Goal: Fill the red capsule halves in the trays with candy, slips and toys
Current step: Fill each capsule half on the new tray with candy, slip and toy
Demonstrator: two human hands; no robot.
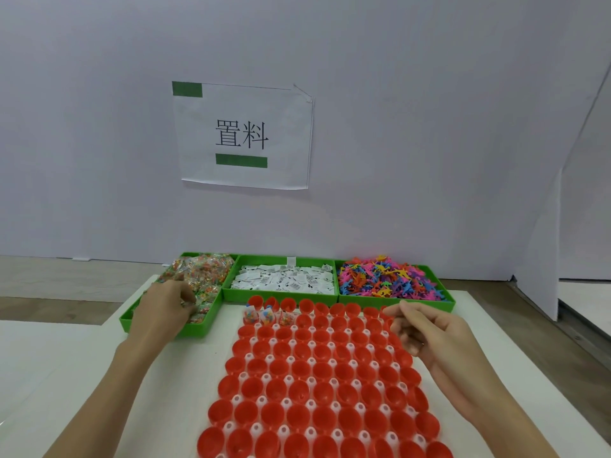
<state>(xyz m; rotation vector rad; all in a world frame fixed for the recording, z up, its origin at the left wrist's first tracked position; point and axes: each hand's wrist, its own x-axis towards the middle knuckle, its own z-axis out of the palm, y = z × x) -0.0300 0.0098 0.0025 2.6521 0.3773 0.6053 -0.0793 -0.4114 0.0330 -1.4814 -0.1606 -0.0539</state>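
A white table (43,375) carries everything. Along its far edge three green bins sit side by side, touching: the left bin (165,330) holds clear candy packets, the middle bin (281,297) holds white printed slips, and the right bin (393,300) holds a heap of small many-coloured plastic toys. Just in front of the middle and right bins lies a white tray (287,378) with rows of red capsule halves, open side up. Three halves at its far left corner contain candy packets.

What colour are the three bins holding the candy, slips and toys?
Bright green, all three bins, seen in the head view, the only one given.
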